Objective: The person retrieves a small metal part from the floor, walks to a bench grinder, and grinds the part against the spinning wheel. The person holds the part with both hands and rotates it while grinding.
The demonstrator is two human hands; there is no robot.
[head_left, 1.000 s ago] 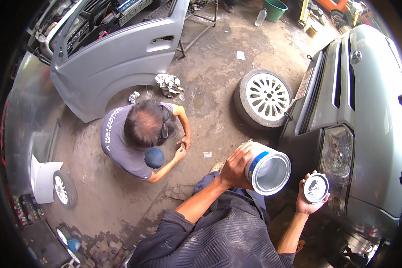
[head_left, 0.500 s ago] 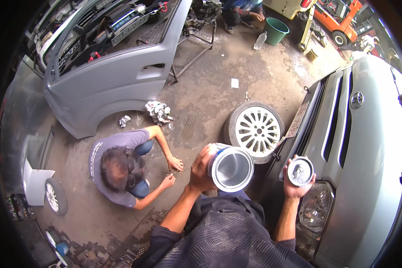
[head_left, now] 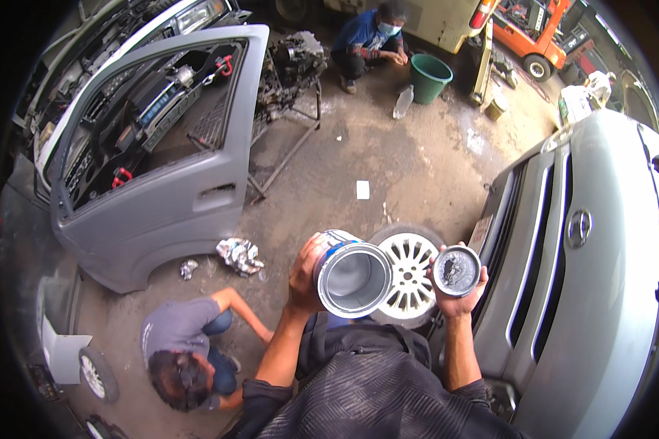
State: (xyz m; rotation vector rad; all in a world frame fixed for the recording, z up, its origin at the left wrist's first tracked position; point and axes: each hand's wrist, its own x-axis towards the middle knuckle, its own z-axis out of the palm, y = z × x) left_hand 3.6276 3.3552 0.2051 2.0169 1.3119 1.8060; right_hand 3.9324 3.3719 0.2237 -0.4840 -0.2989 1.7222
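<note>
My left hand point(head_left: 305, 274) is wrapped round the side of a metal paint can point(head_left: 355, 279), tilted so that its round mouth faces me. Its lid is off and the inner wall shows smooth grey. To the right, my right hand point(head_left: 458, 301) holds up a small round tub point(head_left: 456, 271) from below. Its top is silvery grey with a dark patch in the middle; whether that is a lid or the contents I cannot tell. A gap separates the can from the tub. Behind them lies a tyre with a white multi-spoke wheel point(head_left: 408, 275).
A silver vehicle front point(head_left: 586, 293) stands close on my right. At left, a grey door panel point(head_left: 154, 201) stands near crumpled paper point(head_left: 239, 256) and a crouching person point(head_left: 179, 351). Another person point(head_left: 370, 44) squats at the back beside a green bucket point(head_left: 430, 77) and a clear bottle point(head_left: 403, 102).
The view has shifted. My right hand has brought the tub in from beside the headlight, nearer the can. The can stays in my left hand. The person at left has bent lower in the picture.
</note>
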